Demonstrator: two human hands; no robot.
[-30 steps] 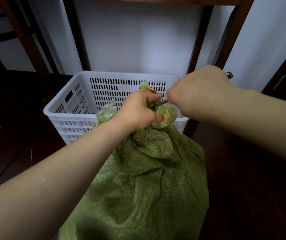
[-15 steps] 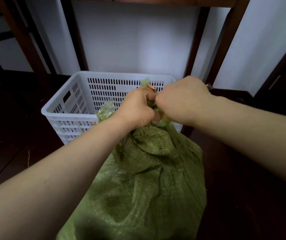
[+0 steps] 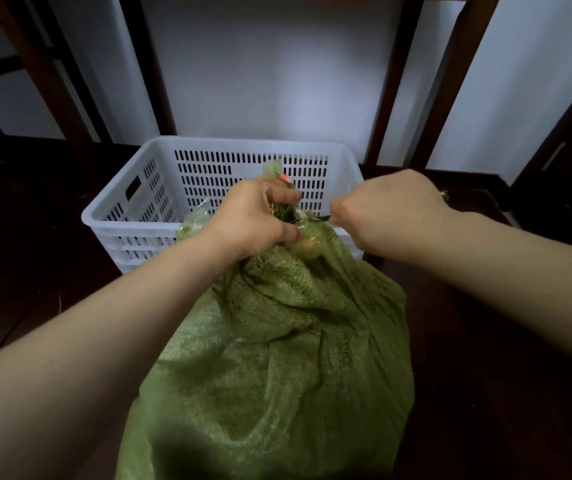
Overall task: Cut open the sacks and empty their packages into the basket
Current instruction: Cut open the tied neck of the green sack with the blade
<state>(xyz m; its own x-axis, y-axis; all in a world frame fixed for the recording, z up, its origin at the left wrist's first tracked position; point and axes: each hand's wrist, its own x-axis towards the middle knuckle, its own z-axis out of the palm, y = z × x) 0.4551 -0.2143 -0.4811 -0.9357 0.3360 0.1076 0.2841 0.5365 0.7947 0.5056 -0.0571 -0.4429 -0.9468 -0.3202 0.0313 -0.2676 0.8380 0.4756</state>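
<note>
A green woven sack point(image 3: 277, 358) stands on the dark floor in front of me, its top bunched and tied. My left hand point(image 3: 256, 220) grips the bunched neck of the sack, where clear plastic and an orange tie point(image 3: 286, 178) stick out. My right hand point(image 3: 384, 213) is clenched round a thin dark cutting tool point(image 3: 319, 219), whose tip points at the neck just right of my left hand. Most of the tool is hidden in my fist. The white slotted plastic basket point(image 3: 132, 223) sits right behind the sack.
Dark wooden table legs point(image 3: 395, 81) rise behind the basket against a white wall. A dark cabinet point(image 3: 571, 150) stands at the right. Dark wooden floor surrounds the sack and basket.
My right hand, pressed against my left hand half a second ago, has pulled back to the right, leaving a gap where the tool tip shows. My left hand keeps its grip on the neck.
</note>
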